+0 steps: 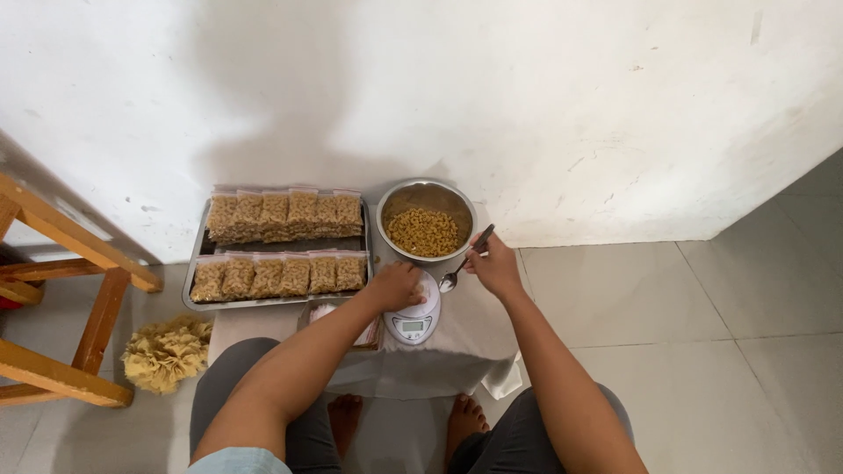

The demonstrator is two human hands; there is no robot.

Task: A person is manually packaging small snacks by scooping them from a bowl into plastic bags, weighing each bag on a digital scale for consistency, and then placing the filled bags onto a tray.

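We sit with both bare forearms reaching forward from the bottom of the view, knees apart and bare feet set between them. Our left hand [397, 286] lies palm down with the fingers curled under (what lies beneath them is hidden), the wrist straight and the elbow bent near the left knee. Our right hand [496, 266] is raised slightly, fingers pinched closed in a pen-style grip, with the right forearm angling inward from the right knee.

Cloth-covered low table [479, 329]: tray [195, 283], bowl [392, 204], scale [413, 323].
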